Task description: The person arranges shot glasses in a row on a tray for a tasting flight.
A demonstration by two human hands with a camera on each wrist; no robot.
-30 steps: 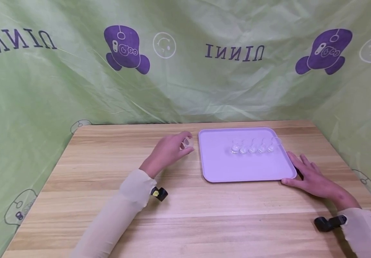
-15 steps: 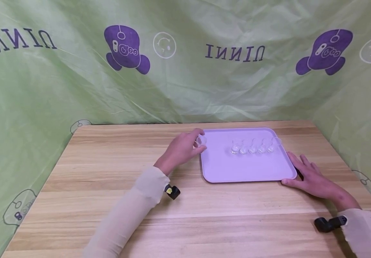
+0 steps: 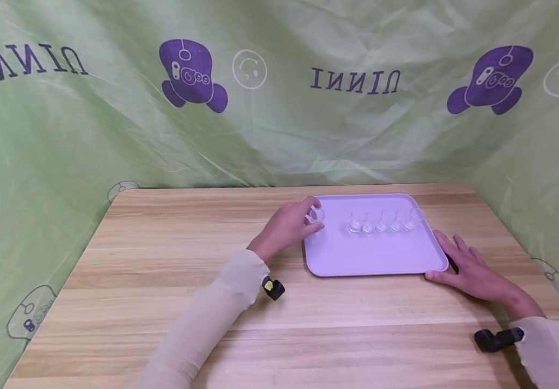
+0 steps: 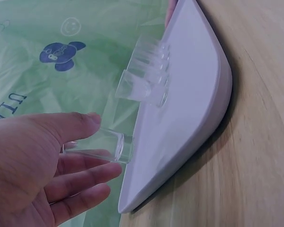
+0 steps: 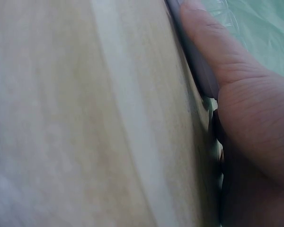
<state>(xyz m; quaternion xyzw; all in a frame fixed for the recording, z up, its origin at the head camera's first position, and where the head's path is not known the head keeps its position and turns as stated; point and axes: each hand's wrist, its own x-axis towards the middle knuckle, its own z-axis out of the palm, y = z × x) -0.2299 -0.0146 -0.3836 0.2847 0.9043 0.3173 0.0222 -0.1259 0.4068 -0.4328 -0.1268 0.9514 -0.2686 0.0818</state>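
Observation:
My left hand [image 3: 288,226] is over the left part of a lilac tray [image 3: 371,256], holding a small clear shot glass [image 4: 125,147] between thumb and fingers. In the left wrist view the glass's thick base points toward the tray surface, close over it. Several matching shot glasses [image 3: 381,226] stand upright in a row across the tray's right half. At the tray's near right corner rests my right hand [image 3: 471,273], its fingers spread along the right side. The right wrist view shows the thumb [image 5: 210,40] lying straight against the tray edge.
The tray lies on a wood-grain table [image 3: 162,259], toward its back edge. Behind and beside the table hangs a green curtain [image 3: 279,135] with purple figures. Each sleeve cuff carries a small black wrist camera [image 3: 274,289].
My left hand has carried the shot glass rightward, from beside the tray's left edge to over the tray. The right hand and the row of glasses have stayed in place.

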